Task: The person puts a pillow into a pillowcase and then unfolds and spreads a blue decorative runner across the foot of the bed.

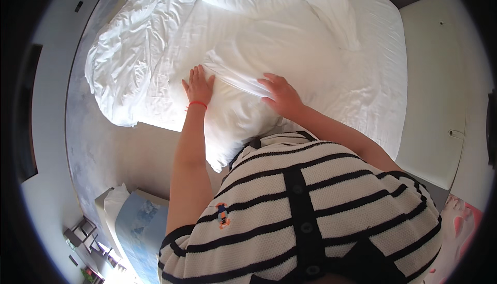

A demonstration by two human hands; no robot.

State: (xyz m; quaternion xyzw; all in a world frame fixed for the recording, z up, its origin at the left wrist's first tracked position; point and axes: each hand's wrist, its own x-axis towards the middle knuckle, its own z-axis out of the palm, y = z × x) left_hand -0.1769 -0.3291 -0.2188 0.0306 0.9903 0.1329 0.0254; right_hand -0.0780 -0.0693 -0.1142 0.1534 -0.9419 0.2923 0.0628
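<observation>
Before me is a bed spread with white bedding. A plump white piece of bedding (237, 109), a pillow or a duvet, lies on the near side, and one corner hangs by my waist. My left hand (199, 86), with a red cord at the wrist, rests palm down on it, fingers spread. Over the same white cloth is my right hand (282, 94), its fingers bent and apart from the thumb, beside a folded ridge (237, 80) running between both hands. No cloth is plainly gripped.
Rumpled white bedding (128, 66) covers the bed's left side; a smoother white sheet (382, 63) lies at right. A pale cabinet or panel (431, 86) stands beyond it. Lower left, a second bed (134, 222) carries blue and white covers. A dark screen (31, 113) hangs on the left wall.
</observation>
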